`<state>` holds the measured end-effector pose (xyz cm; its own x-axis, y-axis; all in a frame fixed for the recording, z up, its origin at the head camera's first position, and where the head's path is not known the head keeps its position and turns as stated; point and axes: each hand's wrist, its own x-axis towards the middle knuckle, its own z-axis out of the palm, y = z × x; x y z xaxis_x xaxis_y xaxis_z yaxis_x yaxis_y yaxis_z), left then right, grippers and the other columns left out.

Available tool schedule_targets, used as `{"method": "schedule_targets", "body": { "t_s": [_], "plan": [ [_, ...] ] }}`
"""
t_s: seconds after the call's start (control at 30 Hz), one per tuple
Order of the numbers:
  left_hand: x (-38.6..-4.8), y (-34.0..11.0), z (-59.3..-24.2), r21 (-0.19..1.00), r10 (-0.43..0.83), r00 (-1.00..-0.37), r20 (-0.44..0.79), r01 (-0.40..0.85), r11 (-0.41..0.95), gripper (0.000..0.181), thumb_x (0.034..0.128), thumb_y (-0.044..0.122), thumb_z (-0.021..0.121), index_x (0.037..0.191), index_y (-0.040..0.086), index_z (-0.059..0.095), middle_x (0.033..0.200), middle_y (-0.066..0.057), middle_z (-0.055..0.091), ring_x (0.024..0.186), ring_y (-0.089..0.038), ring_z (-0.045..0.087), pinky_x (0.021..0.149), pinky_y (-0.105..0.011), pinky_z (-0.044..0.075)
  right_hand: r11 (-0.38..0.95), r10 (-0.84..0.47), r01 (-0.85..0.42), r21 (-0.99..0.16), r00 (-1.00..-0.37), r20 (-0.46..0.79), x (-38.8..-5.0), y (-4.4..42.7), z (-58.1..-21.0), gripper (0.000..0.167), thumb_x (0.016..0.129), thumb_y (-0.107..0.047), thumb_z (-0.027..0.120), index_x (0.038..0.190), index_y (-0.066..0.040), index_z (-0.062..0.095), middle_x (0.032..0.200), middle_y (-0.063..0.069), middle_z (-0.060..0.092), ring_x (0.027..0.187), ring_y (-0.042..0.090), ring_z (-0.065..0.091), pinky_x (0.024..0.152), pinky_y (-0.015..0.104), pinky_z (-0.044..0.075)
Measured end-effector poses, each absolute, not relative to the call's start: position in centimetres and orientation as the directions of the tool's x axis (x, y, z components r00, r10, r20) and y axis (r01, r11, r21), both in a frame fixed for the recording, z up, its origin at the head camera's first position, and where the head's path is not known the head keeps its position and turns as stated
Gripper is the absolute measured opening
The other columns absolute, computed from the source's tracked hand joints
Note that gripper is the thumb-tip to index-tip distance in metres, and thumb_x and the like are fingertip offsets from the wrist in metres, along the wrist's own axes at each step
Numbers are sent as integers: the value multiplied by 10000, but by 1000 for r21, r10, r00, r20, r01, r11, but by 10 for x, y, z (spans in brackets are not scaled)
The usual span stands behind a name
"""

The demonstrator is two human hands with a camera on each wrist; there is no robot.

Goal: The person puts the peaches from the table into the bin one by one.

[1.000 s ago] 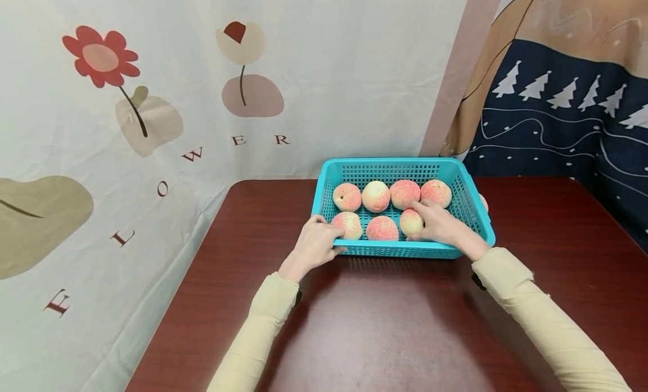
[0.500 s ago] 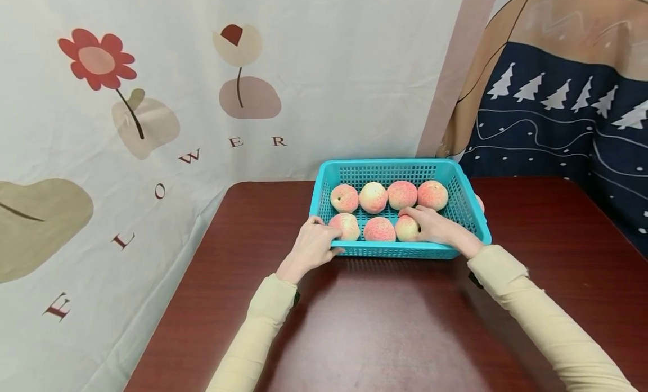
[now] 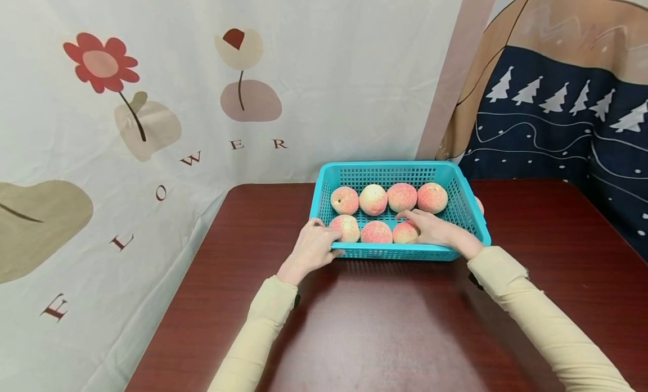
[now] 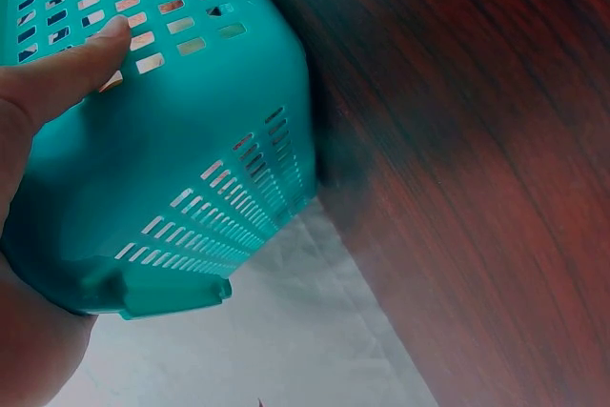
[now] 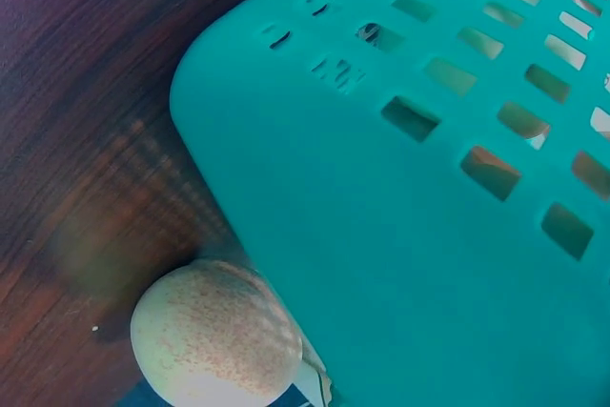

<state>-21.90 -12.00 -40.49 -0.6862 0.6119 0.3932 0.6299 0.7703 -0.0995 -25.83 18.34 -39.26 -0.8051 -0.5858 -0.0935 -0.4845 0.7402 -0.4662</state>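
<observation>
My left hand (image 3: 315, 244) grips the front left corner of a turquoise plastic basket (image 3: 395, 251); in the left wrist view the thumb (image 4: 91, 59) presses its perforated wall. Inside the basket, the curled fingers of my right hand (image 3: 435, 229) hold the front right peach (image 3: 404, 233), which they partly cover. Beside that peach in the front row lie a pink peach (image 3: 377, 232) and a paler peach (image 3: 346, 228), near my left fingers. Behind them stands a row of several peaches (image 3: 402, 197). The right wrist view shows the basket's outer wall; my right hand is hidden there.
Outside the basket's right side another peach (image 5: 214, 335) sits on the dark red wooden table (image 3: 385, 324). A white cloth (image 3: 329, 71) with printed flowers hangs behind the table, and a navy cloth (image 3: 547, 139) with white trees hangs at the right.
My right hand has shifted slightly left with the front right peach, which has turned to show more pink. The middle front peach has moved a little left. My left hand stays on the corner.
</observation>
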Motion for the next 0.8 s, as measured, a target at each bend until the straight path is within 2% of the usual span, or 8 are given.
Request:
{"method": "schedule_targets", "body": {
  "t_s": [0.4, 0.63, 0.8],
  "plan": [
    [-219, -120, -405, -113, 613, -686, 391, 626, 772, 426, 723, 399, 806, 592, 201, 453, 484, 79, 459, 531, -62, 530, 839, -304, 402, 721, -595, -484, -496, -799, -85, -258, 185, -394, 633, 808, -323, 735, 1314, -38, 481, 1323, 225, 506, 1195, 354, 499, 973, 558, 424],
    [-219, -120, -405, -109, 614, -686, 390, 628, 771, 418, 725, 399, 806, 596, 196, 465, 483, 74, 458, 520, -66, 522, 835, -301, 403, 706, -595, -504, -498, -803, -30, -257, 184, -394, 629, 801, -301, 749, 1309, -33, 492, 1316, 218, 503, 1156, 332, 518, 943, 527, 446],
    [-219, -120, -405, -109, 614, -690, 383, 627, 772, 413, 726, 395, 806, 598, 199, 466, 484, 71, 462, 520, -66, 524, 836, -300, 407, 703, -581, -519, -486, -814, 30, -255, 184, -393, 587, 828, -280, 728, 1315, -53, 492, 1328, 199, 513, 1186, 343, 512, 962, 526, 445]
  ]
}}
